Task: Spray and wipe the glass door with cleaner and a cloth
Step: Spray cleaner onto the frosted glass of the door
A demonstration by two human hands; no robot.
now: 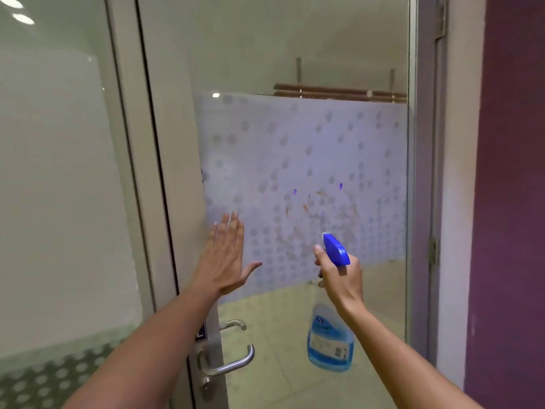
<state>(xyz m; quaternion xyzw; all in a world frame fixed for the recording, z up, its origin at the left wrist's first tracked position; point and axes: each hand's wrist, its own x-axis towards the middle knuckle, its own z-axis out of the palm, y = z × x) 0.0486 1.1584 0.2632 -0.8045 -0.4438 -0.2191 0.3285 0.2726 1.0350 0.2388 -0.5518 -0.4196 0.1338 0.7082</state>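
The glass door (pixel 295 54) fills the middle of the view, with a frosted dotted band (pixel 309 160) across it. Orange-brown smears (pixel 306 208) mark the band near its lower middle. My right hand (pixel 339 278) is shut on the neck of a spray bottle (pixel 330 343) of blue cleaner, its blue trigger head (pixel 336 249) pointing at the smears from close by. My left hand (pixel 227 255) is open and flat, fingers together, against the left edge of the frosted band. No cloth is in view.
A metal lever handle (pixel 233 364) and lock sit on the door's grey left frame (pixel 182 231), below my left arm. A fixed glass panel (pixel 59 172) stands to the left. A purple wall (pixel 510 187) and the hinge-side door jamb (pixel 427 202) are at the right.
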